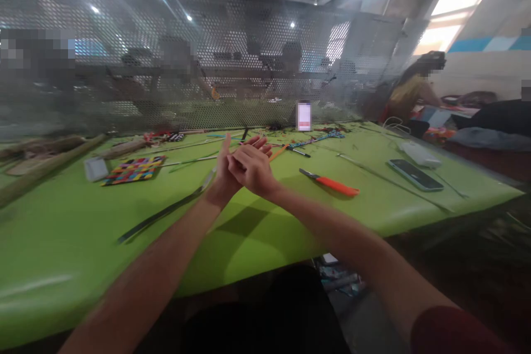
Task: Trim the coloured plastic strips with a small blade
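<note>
Cupping right hand [254,168] over left hand [225,172], mid-frame — left grip spread, right curled, cannot tell if holding anything. Dark strip [166,209] left of centre — best keep both clear of knife [334,184], right of centre.

You look to be in a craft workshop. Your big green table [265,246] has long thin strips [166,212], a knife [337,185] with an orange handle and a bright checked mat [135,170]. Another person [401,92] is by more things on your right.
</note>
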A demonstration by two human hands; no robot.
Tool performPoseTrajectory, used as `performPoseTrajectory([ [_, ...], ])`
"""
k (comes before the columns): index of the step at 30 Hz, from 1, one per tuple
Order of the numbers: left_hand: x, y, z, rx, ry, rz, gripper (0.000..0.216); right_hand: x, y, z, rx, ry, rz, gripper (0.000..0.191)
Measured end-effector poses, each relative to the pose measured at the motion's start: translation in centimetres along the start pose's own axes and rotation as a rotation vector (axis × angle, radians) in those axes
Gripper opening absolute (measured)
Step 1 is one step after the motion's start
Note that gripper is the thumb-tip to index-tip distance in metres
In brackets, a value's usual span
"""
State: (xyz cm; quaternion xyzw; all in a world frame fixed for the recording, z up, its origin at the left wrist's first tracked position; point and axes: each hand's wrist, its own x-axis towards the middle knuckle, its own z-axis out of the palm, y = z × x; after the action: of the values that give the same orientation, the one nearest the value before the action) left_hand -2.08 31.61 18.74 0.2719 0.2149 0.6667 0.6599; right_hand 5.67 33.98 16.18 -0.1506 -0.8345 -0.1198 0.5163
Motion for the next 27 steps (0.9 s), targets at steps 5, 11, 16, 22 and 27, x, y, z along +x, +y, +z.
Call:
performPoseTrajectory([
  [5,-0.8,-0.3,0.9,0.004,0.007,0.009,0.055,-0.2,-0.5,0.1,-0.06,0.04,0.02,0.04],
  [11,-0.7,-0.9,-0.2,-0.03,-0.017,-0.001,0.04,-1.0,-0.5,1.2,-0.16,-0.066,0.023,0.039],
  [16,-1.0,-0.8,-0.3,0.005,0.076,-0.008,0.034,-1.4,0.2,2.0,-0.123,-0.179,0.034,0.037],
  [22,-1.2,-0.3,0.0,0.013,0.051,-0.037,0.041,-1.0,0.1,1.3,-0.106,-0.167,0.025,0.039],
  [27,-1.2,0.0,0.0,0.004,-0.031,0.027,0.044,0.0,-0.3,0.0,-0.039,-0.072,0.046,0.036],
])
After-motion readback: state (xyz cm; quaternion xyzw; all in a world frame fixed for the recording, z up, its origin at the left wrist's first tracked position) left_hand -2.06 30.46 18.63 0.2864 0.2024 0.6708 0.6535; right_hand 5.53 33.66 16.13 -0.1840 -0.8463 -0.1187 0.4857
